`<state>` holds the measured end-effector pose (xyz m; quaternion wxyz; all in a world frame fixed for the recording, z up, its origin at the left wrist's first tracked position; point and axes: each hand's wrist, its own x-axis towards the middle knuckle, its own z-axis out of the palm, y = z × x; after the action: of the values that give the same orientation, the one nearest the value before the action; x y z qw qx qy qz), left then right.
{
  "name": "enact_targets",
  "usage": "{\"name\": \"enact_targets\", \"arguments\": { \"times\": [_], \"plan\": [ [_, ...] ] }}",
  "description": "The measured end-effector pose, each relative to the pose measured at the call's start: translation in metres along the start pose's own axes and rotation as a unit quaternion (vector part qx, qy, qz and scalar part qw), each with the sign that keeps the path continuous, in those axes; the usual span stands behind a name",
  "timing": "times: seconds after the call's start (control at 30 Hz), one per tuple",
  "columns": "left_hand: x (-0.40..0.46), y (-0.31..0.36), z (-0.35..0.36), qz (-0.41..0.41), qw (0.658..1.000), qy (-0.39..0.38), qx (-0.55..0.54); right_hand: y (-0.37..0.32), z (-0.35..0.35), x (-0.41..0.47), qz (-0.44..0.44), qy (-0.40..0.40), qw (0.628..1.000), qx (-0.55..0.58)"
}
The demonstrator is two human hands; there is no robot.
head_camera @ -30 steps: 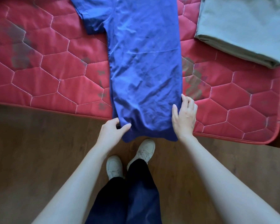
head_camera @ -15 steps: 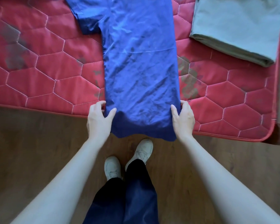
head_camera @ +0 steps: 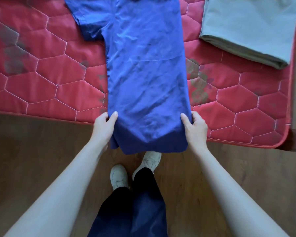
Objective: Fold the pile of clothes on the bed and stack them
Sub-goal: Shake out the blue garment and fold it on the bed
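Note:
A blue T-shirt [head_camera: 147, 65] lies lengthwise on the red quilted mattress [head_camera: 41, 79], folded into a long strip, with one sleeve sticking out at the upper left. Its hem hangs over the mattress's near edge. My left hand [head_camera: 103, 124] pinches the strip's left edge near the hem, thumb on top. My right hand [head_camera: 194, 125] pinches the right edge at the same height. A folded grey-green garment [head_camera: 246, 26] sits at the mattress's far right.
The wooden floor [head_camera: 32, 159] runs along the mattress's near edge. My legs in dark trousers and white shoes [head_camera: 135, 170] stand just below the hanging hem. The mattress's right corner [head_camera: 284, 144] ends near the frame's right side.
Both hands went from resting beside the hem to gripping the strip's two side edges. My left hand moved up from the hem corner to the left edge.

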<state>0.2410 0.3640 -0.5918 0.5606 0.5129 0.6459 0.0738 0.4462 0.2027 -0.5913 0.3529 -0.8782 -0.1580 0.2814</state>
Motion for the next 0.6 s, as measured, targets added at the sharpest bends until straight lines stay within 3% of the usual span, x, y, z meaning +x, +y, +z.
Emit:
{"name": "enact_targets", "arguments": {
  "times": [0.1, 0.23, 0.27, 0.33, 0.4, 0.5, 0.6],
  "plan": [
    [-0.009, -0.002, 0.003, -0.017, 0.999, -0.027, -0.016, 0.017, -0.001, -0.004, 0.029, -0.042, 0.999, -0.006],
    [-0.014, 0.001, -0.003, -0.054, 0.968, -0.110, -0.218, 0.011, -0.008, -0.009, 0.000, -0.042, 0.997, 0.061],
    [-0.016, -0.003, -0.005, -0.057, 0.971, -0.104, -0.206, 0.010, -0.009, -0.010, 0.001, -0.038, 0.997, 0.063],
    [-0.018, -0.014, -0.009, -0.052, 0.996, -0.070, -0.029, 0.013, -0.010, -0.011, 0.015, -0.037, 0.999, 0.015],
    [-0.021, -0.028, -0.014, -0.038, 0.984, 0.008, 0.176, 0.016, -0.008, -0.012, 0.025, -0.026, 0.997, -0.069],
    [-0.029, -0.021, -0.018, 0.054, 0.959, 0.131, 0.246, 0.011, -0.001, -0.006, -0.044, 0.018, 0.989, -0.142],
    [-0.020, -0.006, -0.012, 0.240, 0.908, 0.162, 0.304, 0.000, 0.012, 0.011, -0.138, 0.052, 0.970, -0.191]
  ]
}}
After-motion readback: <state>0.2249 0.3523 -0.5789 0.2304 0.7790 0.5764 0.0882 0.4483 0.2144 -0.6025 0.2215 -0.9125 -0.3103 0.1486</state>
